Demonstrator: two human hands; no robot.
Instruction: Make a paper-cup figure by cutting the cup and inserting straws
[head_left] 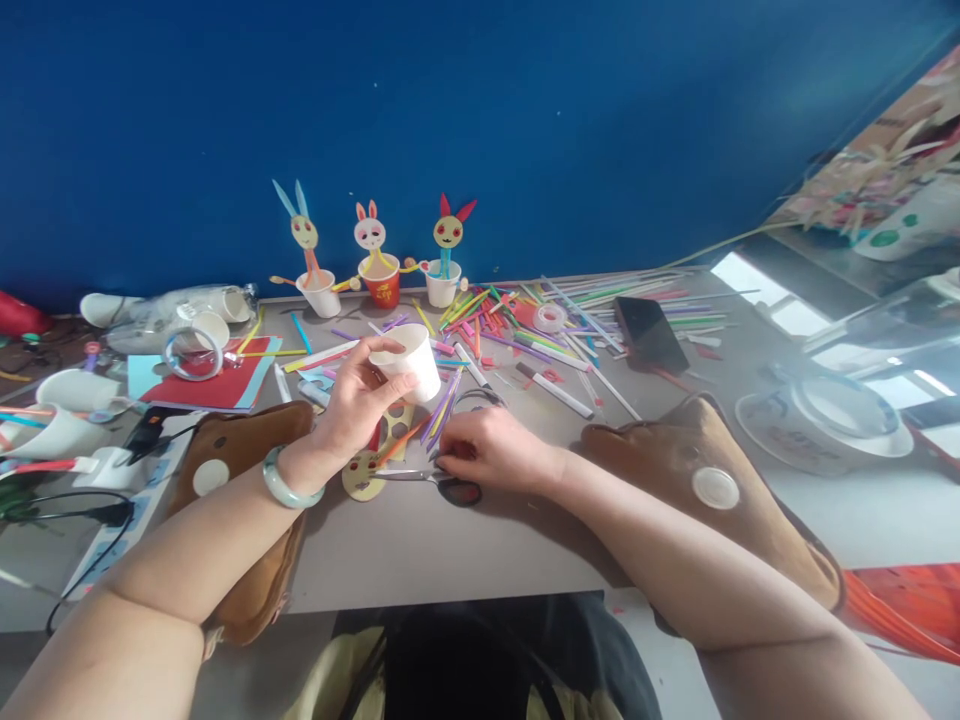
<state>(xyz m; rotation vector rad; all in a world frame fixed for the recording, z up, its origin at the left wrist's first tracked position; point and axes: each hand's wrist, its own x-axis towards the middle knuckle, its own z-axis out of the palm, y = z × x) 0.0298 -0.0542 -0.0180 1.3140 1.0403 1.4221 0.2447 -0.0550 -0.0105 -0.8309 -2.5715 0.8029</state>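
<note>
Touching scissors (pixel 429 476) with your right hand (pixel 495 450), you are gripping a white cup (pixel 411 368) in your left hand (pixel 352 400).
Your right hand is hiding its closure; I can't tell it. The blades are pointing to 9 o'clock, over a face disc (pixel 360 489). At your left hand's 2 o'clock, the cup is showing no figure; beyond, at 12, three cups (pixel 384 292) are already bearing rabbit figures (pixel 370 235).

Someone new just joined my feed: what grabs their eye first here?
Probably the three rabbit-faced figures standing in paper cups against the blue wall. Next, the bright spill of colored sticks to their right, and the white paper cup held up in the left hand, mid-table.
</note>
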